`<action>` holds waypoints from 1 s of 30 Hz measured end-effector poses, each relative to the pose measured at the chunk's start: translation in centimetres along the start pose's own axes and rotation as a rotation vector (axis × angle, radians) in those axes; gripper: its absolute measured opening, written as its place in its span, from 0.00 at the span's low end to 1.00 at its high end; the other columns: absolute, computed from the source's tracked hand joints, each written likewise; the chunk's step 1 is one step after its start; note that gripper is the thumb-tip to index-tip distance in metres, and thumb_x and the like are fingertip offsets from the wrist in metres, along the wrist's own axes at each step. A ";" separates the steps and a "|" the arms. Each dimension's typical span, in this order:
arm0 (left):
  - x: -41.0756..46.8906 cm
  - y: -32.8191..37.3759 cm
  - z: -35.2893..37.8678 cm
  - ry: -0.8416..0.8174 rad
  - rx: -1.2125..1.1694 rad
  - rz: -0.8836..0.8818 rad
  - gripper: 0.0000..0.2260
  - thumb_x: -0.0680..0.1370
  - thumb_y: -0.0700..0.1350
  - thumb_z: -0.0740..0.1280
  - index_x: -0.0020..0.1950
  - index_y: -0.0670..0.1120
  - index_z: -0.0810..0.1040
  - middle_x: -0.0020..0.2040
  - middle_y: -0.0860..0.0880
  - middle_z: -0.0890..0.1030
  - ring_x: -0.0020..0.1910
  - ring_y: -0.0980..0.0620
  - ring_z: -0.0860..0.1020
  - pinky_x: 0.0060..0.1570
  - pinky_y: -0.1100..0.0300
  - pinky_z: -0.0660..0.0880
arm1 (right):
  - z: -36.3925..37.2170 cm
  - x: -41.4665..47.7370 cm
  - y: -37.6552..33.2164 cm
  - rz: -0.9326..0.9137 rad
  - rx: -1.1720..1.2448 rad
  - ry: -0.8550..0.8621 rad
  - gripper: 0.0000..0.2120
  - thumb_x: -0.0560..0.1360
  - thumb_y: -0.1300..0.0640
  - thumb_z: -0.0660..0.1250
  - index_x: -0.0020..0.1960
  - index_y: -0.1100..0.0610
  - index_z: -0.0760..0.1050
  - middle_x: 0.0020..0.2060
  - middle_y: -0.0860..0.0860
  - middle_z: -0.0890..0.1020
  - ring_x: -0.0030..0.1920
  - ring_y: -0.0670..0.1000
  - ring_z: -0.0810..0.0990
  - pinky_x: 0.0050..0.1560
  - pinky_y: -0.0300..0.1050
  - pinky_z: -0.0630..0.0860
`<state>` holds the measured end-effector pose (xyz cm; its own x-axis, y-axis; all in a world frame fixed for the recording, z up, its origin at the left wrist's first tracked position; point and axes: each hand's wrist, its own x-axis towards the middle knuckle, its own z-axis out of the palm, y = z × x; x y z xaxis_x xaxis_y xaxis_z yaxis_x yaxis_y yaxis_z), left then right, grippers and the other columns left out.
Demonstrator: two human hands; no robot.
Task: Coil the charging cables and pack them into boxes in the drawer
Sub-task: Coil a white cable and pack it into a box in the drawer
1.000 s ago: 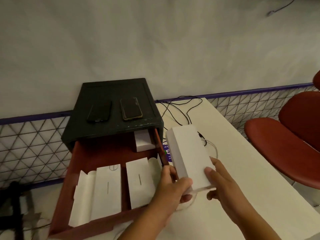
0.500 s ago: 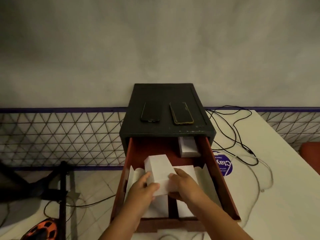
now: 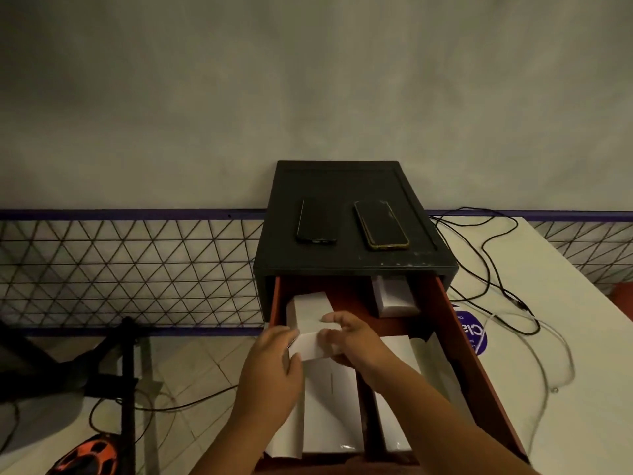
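Observation:
A closed white box lies tilted in the back left of the open red drawer. My left hand grips its near left end. My right hand grips its right side, fingers curled over the top. Below my hands, open white boxes with flaps lie in the drawer's front. Another closed white box sits at the back right. Black and white charging cables sprawl loose on the white table to the right.
The drawer belongs to a black cabinet with two phones on top. A blue round sticker lies on the table beside the drawer. A wire mesh fence runs along the wall. Cables and an orange object lie on the floor at left.
Both hands carried the white box from over the table into the drawer, then pushed it further toward the back left. The camera view shifted to face the drawer head-on.

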<state>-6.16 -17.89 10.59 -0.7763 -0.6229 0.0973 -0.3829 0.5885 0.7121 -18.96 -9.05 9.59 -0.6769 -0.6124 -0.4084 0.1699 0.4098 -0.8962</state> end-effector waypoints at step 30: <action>1.9 -2.5 0.5 -0.003 -0.073 -0.085 0.21 0.81 0.40 0.56 0.74 0.48 0.58 0.72 0.59 0.55 0.69 0.64 0.56 0.53 0.88 0.50 | 0.6 10.7 -0.8 -0.105 -0.778 0.087 0.16 0.78 0.61 0.61 0.65 0.56 0.69 0.59 0.56 0.76 0.58 0.55 0.76 0.57 0.42 0.73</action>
<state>-6.91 -20.24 8.69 -0.7441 -0.6673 0.0324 -0.4102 0.4946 0.7662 -25.86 -16.36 5.86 -0.7206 -0.6323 -0.2844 -0.4264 0.7276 -0.5374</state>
